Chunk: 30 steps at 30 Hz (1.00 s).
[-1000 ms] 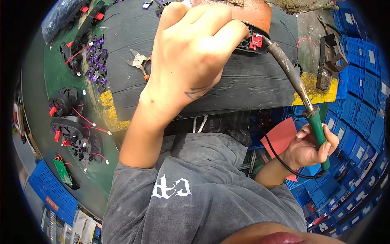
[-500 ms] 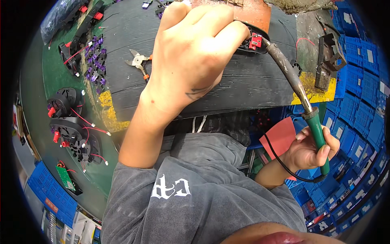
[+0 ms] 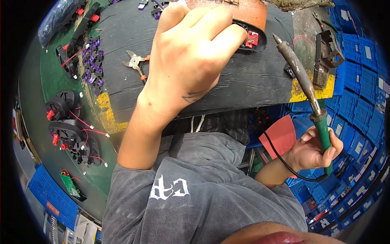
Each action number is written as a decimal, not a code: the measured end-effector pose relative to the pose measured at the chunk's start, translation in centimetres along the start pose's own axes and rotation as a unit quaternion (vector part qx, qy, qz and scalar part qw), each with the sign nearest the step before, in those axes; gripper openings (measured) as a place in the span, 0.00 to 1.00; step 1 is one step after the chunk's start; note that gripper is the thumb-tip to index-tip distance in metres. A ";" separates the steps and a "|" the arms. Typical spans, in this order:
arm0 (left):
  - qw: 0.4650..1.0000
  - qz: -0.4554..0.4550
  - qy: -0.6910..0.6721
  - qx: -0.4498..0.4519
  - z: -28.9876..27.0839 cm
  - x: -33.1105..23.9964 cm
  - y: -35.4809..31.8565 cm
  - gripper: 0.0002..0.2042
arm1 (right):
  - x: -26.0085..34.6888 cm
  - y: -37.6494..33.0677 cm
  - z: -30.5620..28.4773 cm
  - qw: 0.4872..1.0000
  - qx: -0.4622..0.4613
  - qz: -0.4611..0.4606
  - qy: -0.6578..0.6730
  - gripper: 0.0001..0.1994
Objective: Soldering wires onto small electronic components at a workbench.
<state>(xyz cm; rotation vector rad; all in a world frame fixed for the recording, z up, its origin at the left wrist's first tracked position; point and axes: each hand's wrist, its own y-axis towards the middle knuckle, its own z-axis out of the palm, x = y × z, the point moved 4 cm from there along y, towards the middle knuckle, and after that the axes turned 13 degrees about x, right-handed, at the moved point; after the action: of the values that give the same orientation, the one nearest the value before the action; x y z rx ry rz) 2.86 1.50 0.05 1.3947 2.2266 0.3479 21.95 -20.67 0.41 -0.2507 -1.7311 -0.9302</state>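
My right hand [image 3: 313, 150] is closed around the green handle of a soldering iron [image 3: 300, 75]. The iron points up and to the left, its tip in the air to the right of a black plastic housing [image 3: 262, 42]. A red switch-like part [image 3: 252, 38] sits inside that housing. Over the housing's left side is my left hand [image 3: 195, 57], back upward and fingers curled. Its fingertips are mostly hidden, and what they grip cannot be made out. Left of the wrist lie cutting pliers [image 3: 136, 62] with orange handles.
A dark work mat [image 3: 252, 81] covers the bench. Purple small parts [image 3: 93, 61] and black housings with red wires [image 3: 67, 130] lie to the left. A rusty metal bracket [image 3: 325, 57] stands at right, beside stacked blue crates [image 3: 357, 81]. The iron's cord [image 3: 278, 156] loops beneath my right hand.
The soldering iron's tip has come off the red part and moved right, apart from the housing. My right hand shifted slightly right with it; my left hand stays nearly in place.
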 end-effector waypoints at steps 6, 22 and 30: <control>1.000 0.006 -0.013 0.000 0.1 -0.3 0.0 0.05 | 0.2 -0.3 -1.3 0.999 -0.028 0.027 -0.020 0.18; 1.000 0.012 -0.009 0.011 0.3 -0.4 0.2 0.05 | 0.6 0.0 0.5 0.998 0.057 0.010 -0.026 0.19; 1.000 0.018 -0.012 0.004 0.5 -0.3 0.3 0.04 | 0.4 0.0 1.5 0.997 0.073 0.007 -0.021 0.18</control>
<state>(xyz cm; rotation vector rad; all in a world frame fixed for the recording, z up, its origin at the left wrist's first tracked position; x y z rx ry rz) 3.44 1.38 -0.14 1.4371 2.1892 0.3337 20.72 -19.76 0.61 -0.1879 -1.8247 -0.7893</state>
